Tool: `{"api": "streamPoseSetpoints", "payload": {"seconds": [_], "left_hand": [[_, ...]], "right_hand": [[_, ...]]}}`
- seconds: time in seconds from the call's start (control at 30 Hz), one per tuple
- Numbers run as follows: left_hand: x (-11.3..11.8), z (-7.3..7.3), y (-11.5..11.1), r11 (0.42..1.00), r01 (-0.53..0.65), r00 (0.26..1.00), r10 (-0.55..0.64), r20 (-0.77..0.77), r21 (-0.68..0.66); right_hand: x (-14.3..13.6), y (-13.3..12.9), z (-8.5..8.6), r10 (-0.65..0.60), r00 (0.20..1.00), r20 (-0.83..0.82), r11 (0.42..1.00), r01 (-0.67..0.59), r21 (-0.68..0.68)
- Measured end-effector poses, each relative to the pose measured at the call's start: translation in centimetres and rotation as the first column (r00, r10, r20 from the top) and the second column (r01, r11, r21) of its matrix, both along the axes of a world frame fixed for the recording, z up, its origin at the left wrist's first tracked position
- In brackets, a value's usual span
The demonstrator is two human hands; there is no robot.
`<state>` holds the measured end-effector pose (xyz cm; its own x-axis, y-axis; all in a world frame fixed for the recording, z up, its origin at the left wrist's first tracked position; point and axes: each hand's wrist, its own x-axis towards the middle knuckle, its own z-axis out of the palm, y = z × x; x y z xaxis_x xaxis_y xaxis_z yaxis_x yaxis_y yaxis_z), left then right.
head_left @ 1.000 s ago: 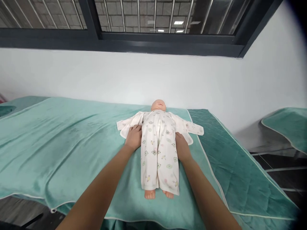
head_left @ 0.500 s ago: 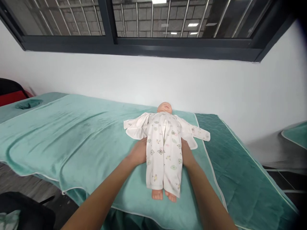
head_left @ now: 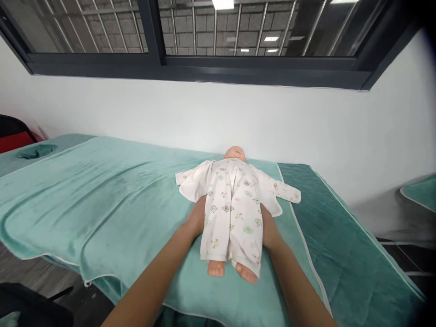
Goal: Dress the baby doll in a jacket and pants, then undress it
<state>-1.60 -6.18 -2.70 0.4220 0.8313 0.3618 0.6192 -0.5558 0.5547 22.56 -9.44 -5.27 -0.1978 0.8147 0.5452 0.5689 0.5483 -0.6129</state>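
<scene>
Pink plastic baby doll [head_left: 235, 153] in white printed-cotton clothes [head_left: 232, 204] lies on green plush-covered bed [head_left: 102, 195]; L hand [head_left: 197, 216] & R hand [head_left: 270, 228] flank its thighs, fingers hidden, can't tell grip; prob. light, firm body, soft cloth; best held at hips.

Soft, even light brightens the white wall [head_left: 153, 113] across my view. White rectangles of glare shine in the window glass [head_left: 185, 34] at the top. A grey shadow spreads over the wall at right; the floor [head_left: 91, 306] at lower left is dim. My right-hand corners darken into blur, and wide-angle stretching slants the upper edges.
</scene>
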Motion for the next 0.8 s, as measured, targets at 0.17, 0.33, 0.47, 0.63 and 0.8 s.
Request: {"api": "streamPoseSetpoints", "payload": {"seconds": [0.17, 0.33, 0.47, 0.63, 0.8], "left_hand": [[-0.3, -0.8, 0.5, 0.987, -0.146, 0.983, 0.153, -0.105, 0.066], [-0.7, -0.7, -0.2, 0.955, -0.190, 0.937, 0.245, -0.248, 0.226], [-1.7, -0.8, -2.4, 0.930, -0.136, 0.945, 0.225, -0.237, 0.341], [-2.5, -1.5, -3.7, 0.951, -0.142, 0.968, 0.191, -0.162, 0.274], [-2.8, -1.7, -2.8, 0.967, -0.119, 0.985, 0.143, -0.095, 0.224]], "right_hand": [[0.0, 0.0, -0.1, 0.073, 0.993, -0.092, 0.995, -0.079, -0.066], [0.2, 0.2, 0.0, 0.096, 0.991, -0.089, 0.995, -0.098, -0.019], [0.3, -0.1, -0.1, 0.061, 0.992, -0.114, 0.998, -0.064, -0.026], [0.0, -0.2, 0.0, 0.092, 0.995, -0.024, 0.995, -0.093, -0.020], [0.0, -0.5, 0.5, 0.070, 0.996, 0.063, 0.997, -0.071, 0.014]]}}
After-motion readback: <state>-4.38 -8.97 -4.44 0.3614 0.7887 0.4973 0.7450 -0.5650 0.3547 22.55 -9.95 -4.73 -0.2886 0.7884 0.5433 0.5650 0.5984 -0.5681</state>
